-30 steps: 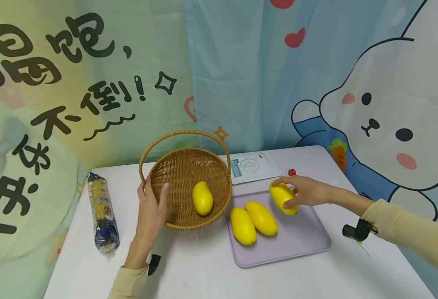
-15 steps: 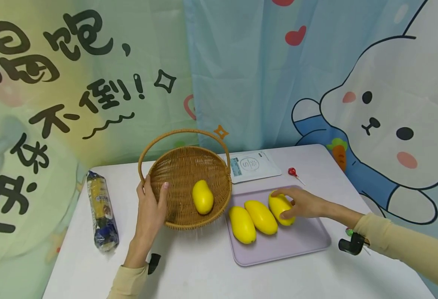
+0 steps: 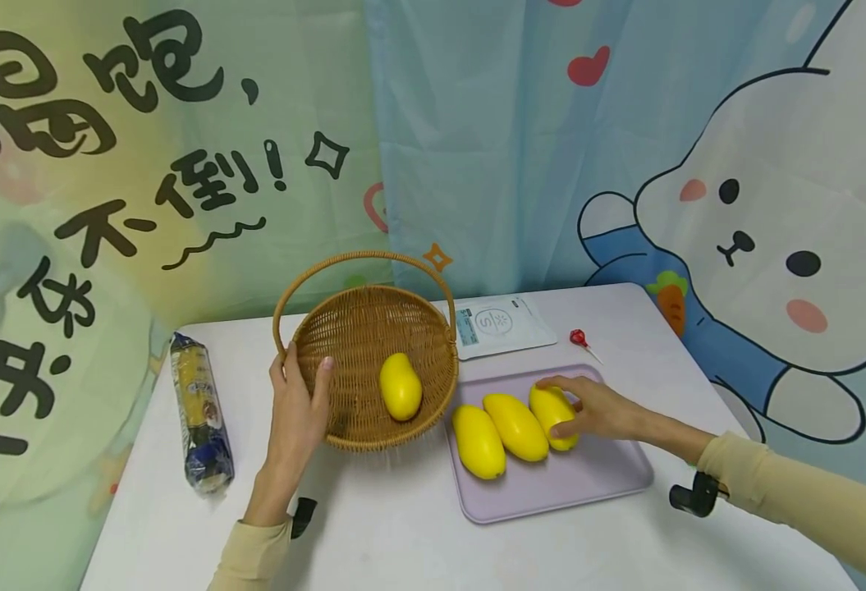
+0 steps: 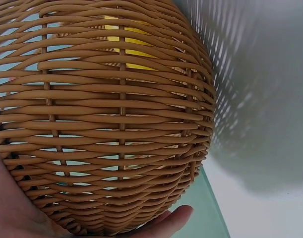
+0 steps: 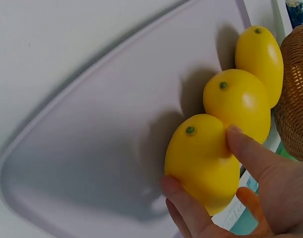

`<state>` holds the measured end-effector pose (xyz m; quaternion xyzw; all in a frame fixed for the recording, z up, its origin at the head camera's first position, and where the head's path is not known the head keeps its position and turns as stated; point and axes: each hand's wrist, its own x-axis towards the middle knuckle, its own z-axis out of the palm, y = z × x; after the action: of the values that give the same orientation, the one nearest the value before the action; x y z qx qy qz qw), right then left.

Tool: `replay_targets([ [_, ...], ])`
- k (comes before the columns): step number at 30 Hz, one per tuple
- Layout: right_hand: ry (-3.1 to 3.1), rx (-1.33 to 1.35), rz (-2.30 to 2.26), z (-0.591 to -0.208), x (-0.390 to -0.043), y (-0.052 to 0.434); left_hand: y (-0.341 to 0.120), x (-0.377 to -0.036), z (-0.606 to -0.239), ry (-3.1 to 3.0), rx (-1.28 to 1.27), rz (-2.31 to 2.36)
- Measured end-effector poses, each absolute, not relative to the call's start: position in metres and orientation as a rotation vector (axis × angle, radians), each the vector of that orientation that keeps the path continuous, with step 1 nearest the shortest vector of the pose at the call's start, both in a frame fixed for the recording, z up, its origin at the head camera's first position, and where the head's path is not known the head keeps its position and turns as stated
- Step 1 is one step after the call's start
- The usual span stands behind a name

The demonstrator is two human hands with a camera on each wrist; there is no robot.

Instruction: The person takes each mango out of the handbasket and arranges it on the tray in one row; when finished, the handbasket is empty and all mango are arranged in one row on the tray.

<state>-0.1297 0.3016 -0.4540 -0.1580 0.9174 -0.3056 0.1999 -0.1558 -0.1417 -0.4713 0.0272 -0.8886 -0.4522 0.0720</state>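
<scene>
Three mangoes lie side by side on the lilac tray near the front right of the tabletop. The right hand curls its fingers and thumb around the rightmost mango, which rests on the tray touching the middle mango; the third mango lies at the tray's left edge. The left hand grips the rim of the wicker basket, seemingly to steady it, thumb outside and fingers inside. One more mango sits inside the basket, just beside the tray.
</scene>
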Motion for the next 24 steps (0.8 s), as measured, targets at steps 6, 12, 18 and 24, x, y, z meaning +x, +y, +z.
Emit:
replay_targets([
  [6,2.56,-0.399,-0.841,-0.453,-0.127,0.3,-0.142,-0.156,-0.472,-2.667,0.083,-1.359],
  [12,2.558,-0.384,-0.817,-0.453,-0.127,0.298,-0.142,-0.156,-0.472,-2.664,0.076,-1.356],
  [18,2.557,-0.324,-0.781,-0.447,-0.132,0.297,-0.142,-0.156,-0.471,-2.666,0.08,-1.36],
  [24,2.583,-0.309,-0.814,-0.43,-0.142,0.293,-0.142,-0.156,-0.472,-2.664,0.087,-1.366],
])
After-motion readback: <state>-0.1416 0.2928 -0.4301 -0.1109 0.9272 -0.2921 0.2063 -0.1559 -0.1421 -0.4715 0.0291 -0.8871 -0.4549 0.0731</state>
